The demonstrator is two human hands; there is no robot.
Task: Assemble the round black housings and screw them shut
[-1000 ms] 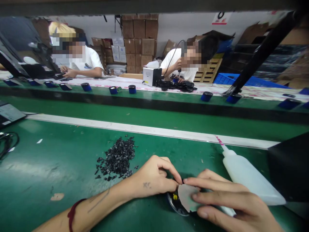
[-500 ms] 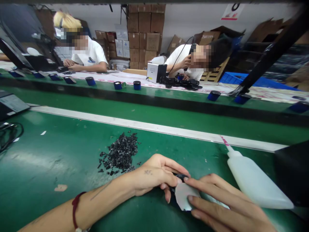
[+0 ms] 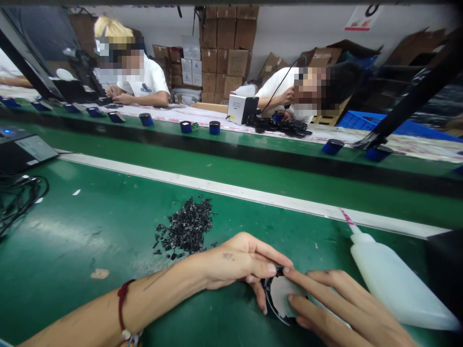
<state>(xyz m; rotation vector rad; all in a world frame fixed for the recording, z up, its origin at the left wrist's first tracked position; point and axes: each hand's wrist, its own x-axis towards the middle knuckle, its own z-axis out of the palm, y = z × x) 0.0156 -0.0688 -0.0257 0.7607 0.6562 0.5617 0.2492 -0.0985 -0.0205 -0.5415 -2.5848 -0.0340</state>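
A round black part with a pale translucent film on top lies on the green bench near the bottom edge. My left hand curls around its left side, thumb and fingers gripping the rim. My right hand comes in from the lower right, its fingers stretched out and pressing down on the film. A heap of small black plastic pieces sits just behind my left hand.
A white squeeze bottle lies on its side to the right, beside a dark box. Cables and a device are at the left. Across the conveyor, two people sit at a bench with blue cylinders.
The view has shifted right and down. My left fingers have dropped from a pinch at the film's edge to grip the part's rim. My right fingers stay flat on the film.
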